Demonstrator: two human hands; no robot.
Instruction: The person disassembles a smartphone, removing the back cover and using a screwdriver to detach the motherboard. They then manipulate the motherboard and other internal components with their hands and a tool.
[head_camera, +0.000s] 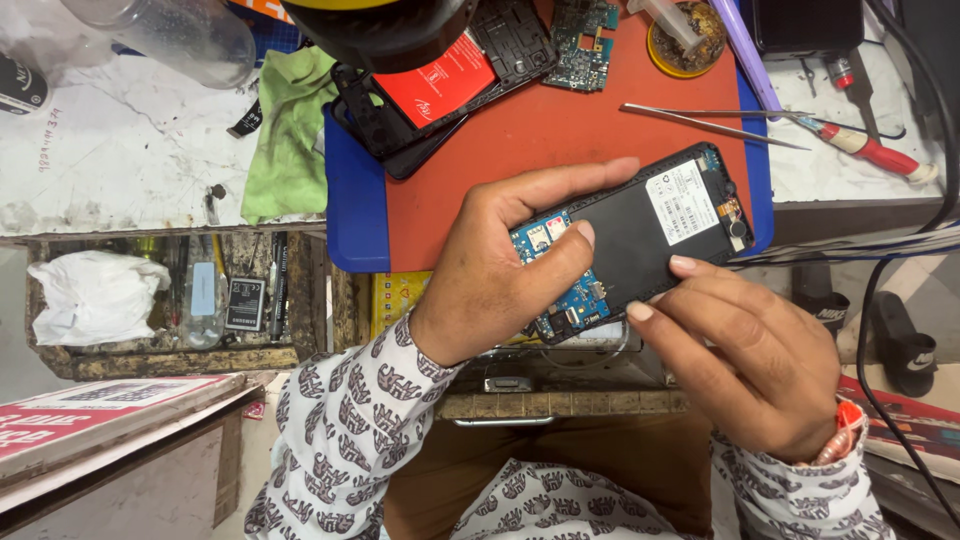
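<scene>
Left hand (490, 275) grips opened phone (630, 240); right hand (755, 355) pinches its lower edge.

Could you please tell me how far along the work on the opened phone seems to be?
Done: the phone has its back off, its blue circuit board exposed. In hand: left hand grips it, right hand fingertips at its lower edge. Left: it remains open; tweezers and screwdriver lie unused.

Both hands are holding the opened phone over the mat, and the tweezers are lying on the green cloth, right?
Not quite. Both hands, left hand and right hand, do hold the opened phone, but the head view shows the tweezers lying on the red mat, not on the green cloth.
</scene>
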